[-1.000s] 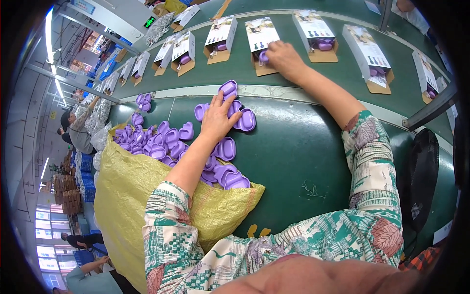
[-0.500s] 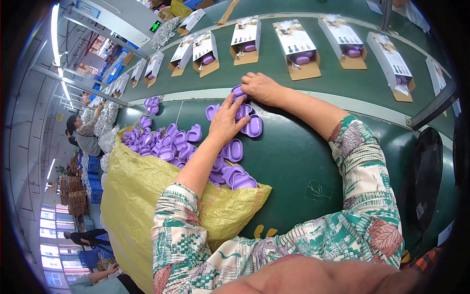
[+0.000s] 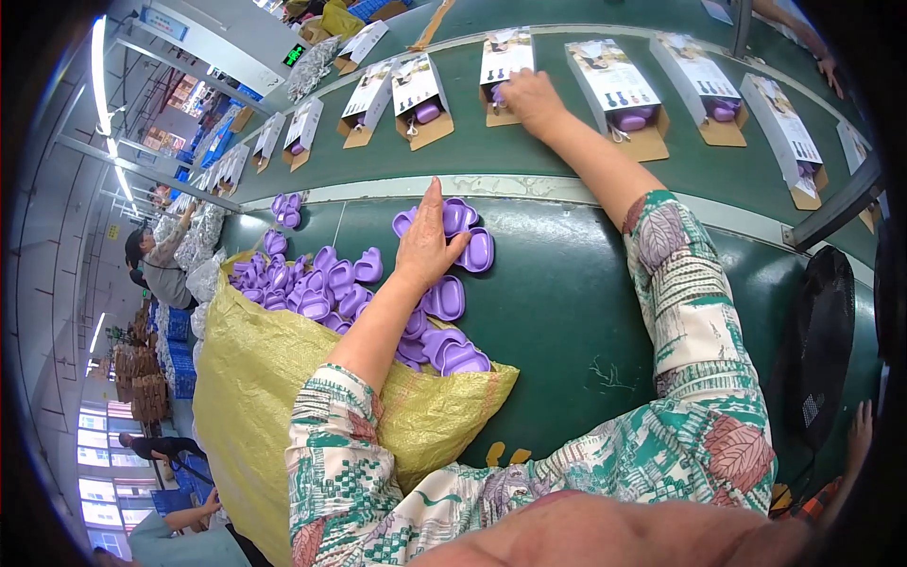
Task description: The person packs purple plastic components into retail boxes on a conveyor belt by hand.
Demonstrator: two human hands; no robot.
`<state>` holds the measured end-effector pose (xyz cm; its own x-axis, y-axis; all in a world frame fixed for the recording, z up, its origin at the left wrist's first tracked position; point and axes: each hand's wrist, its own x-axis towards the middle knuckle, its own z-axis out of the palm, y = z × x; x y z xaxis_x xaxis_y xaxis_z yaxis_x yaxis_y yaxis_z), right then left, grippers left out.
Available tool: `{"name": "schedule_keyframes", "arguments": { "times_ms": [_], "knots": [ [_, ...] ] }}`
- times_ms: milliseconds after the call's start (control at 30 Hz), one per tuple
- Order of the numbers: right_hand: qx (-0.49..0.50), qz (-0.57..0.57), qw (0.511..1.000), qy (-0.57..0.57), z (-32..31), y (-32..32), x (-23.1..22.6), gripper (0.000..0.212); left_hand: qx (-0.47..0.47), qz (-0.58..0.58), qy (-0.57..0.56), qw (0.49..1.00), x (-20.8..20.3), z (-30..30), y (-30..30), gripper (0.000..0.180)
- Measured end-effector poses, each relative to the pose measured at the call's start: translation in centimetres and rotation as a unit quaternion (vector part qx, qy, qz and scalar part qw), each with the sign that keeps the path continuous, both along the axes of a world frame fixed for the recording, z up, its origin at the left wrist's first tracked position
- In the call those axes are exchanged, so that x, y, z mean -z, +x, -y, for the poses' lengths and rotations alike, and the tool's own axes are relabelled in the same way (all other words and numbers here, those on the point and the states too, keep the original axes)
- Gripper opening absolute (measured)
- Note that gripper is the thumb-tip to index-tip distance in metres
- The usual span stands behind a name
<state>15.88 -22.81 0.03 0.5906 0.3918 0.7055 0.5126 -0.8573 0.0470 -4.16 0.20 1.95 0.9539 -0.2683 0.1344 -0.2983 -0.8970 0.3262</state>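
Note:
My right hand (image 3: 537, 102) reaches over the belt to the open lower end of a white printed box (image 3: 507, 53). Its fingers are closed round a small purple plastic case (image 3: 498, 96) at the box mouth, largely hidden by the hand. With fingers stretched out, my left hand (image 3: 427, 244) rests beside a few purple cases (image 3: 479, 249) on the green table. Left of that wrist, a heap of purple cases (image 3: 316, 302) spills from the mouth of a yellow woven sack (image 3: 255, 397).
Several white boxes (image 3: 614, 80) with open brown flaps lie along the green belt (image 3: 378, 168), purple cases inside. A pale metal rail (image 3: 557, 189) divides belt from table. A black mesh object (image 3: 820, 340) stands at right. Other people, including a co-worker (image 3: 161, 255), are at left.
My right hand has gone from the purple cases on the table up to the box, taking one case along. The boxes have shifted right. My left hand stays over the cases.

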Motion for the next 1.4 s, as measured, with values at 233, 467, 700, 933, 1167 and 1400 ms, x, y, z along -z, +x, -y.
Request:
{"name": "schedule_keyframes", "arguments": {
  "times_ms": [233,467,700,933,1167,1400],
  "knots": [
    [-0.092,0.02,0.993,0.066,-0.6,-3.4,-0.5,0.014,-0.005,-0.006,0.005,1.0,-0.1,-0.7,0.4,0.1],
    [-0.388,-0.142,0.911,-0.013,-4.9,-13.1,0.5,0.014,-0.004,0.043,-0.002,0.999,0.2,-0.7,0.2,0.103],
    [-0.308,-0.062,0.949,0.0,-3.5,-10.8,0.1,0.009,0.004,0.044,0.006,0.999,0.2,-1.0,-0.1,0.097],
    [-0.084,-0.011,0.996,0.029,0.3,-5.7,-0.3,0.009,0.036,0.072,0.06,0.995,0.8,-1.3,0.3,0.081],
    [0.075,0.038,0.99,0.116,3.6,-2.1,-0.3,0.01,0.065,0.06,0.049,0.995,0.7,-0.8,1.1,0.075],
    [-0.318,-0.093,0.938,0.099,-1.9,-8.8,-0.9,0.015,0.048,0.018,-0.092,0.995,0.7,0.4,4.5,0.069]
  ]
}}
